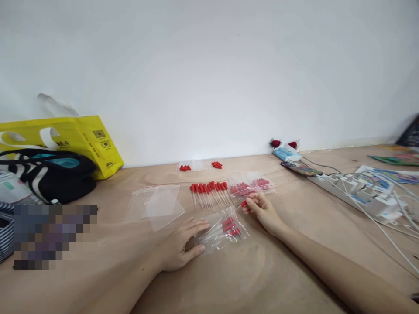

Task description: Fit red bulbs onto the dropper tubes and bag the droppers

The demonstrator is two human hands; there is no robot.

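Observation:
Fingers apart, my left hand point(183, 244) lies on the table, its fingertips at the left edge of a clear zip bag point(216, 233) that has red-tipped sticks inside. My right hand point(262, 211) pinches a red-tipped stick point(244, 203) just above and right of that bag. Behind the bag lies a row of loose red-tipped sticks point(209, 187), their pale shafts towards me. Filled bags of red tips point(242, 187) lie just beyond my right hand. Flat clear bags point(160, 203) rest to the left of the row.
Near the wall lies another clear bag point(199, 165) with red pieces at both ends. A yellow bag point(104, 152) and a black bag point(65, 179) stand at the left. To the right are a power strip with cables point(353, 196), a blue packet point(286, 153) and dark red flowers point(276, 143).

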